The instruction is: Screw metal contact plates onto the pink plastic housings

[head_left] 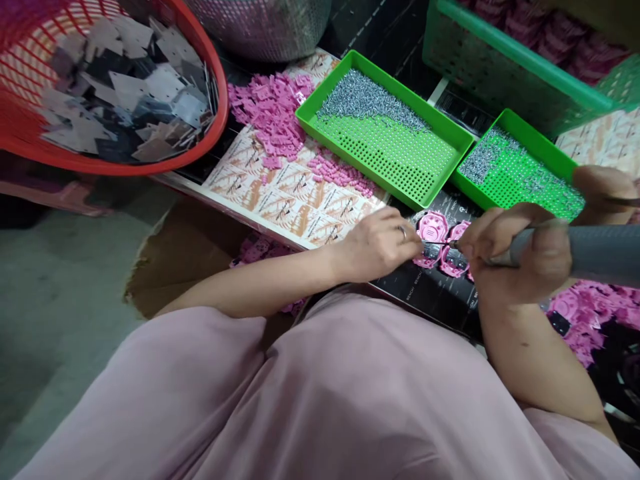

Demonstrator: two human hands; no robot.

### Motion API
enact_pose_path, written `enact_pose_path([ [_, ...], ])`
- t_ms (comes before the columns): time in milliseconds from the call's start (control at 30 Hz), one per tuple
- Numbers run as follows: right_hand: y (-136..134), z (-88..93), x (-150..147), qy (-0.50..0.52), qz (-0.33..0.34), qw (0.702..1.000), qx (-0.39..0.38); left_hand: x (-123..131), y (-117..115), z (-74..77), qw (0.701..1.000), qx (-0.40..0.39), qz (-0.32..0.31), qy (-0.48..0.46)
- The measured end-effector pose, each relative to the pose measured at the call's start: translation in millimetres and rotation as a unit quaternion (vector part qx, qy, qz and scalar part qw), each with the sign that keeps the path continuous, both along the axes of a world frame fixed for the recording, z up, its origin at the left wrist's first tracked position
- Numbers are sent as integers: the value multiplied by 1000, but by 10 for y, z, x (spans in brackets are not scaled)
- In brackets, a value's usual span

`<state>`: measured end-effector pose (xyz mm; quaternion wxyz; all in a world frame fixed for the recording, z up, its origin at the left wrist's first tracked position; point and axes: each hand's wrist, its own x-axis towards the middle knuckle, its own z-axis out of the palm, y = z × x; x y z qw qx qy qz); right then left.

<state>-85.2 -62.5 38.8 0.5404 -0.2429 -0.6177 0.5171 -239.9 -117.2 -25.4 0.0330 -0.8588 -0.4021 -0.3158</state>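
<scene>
My right hand (520,247) is wrapped round a grey electric screwdriver (600,253), which lies nearly level. Its thin bit points left, and the tip reaches the fingertips of my left hand (383,243). Those fingers, one with a ring, are pinched together; whatever is between them is too small to make out. Just beyond and below the bit, a pink plastic housing (433,229) with dark parts lies on the black bench top (415,287). A second pink housing (455,263) sits beside it, partly hidden by my right hand.
A green tray (385,197) and a smaller green tray (505,120) hold screws. Small pink parts (280,113) are heaped left. A red basket (200,150) holds metal plates. Another person's hand (603,187) is at right, below a green crate (520,73). More pink parts (585,313) lie right.
</scene>
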Motion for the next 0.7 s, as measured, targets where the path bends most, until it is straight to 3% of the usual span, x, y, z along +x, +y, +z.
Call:
enact_pose_path([
  [133, 23, -37, -48, 13, -6, 1000, 8, 140, -89, -57, 994, 72, -57, 58],
  [300, 27, -59, -55, -3, 7, 1000, -6, 239, -127, -137, 994, 60, -46, 81],
  [433, 39, -73, -45, 6, -1, 1000, -11, 196, -117, -119, 995, 61, -54, 61],
  [533, 45, -43, -36, 20, 8, 1000, 6, 110, -72, -47, 997, 63, -13, 37],
  [633, 34, 23, -22, 32, 35, 999, 26, 22, -9, 8, 997, 22, 62, 50],
  [700, 11, 71, -8, 33, 35, 999, 21, -9, 23, 10, 996, -5, 73, 60],
])
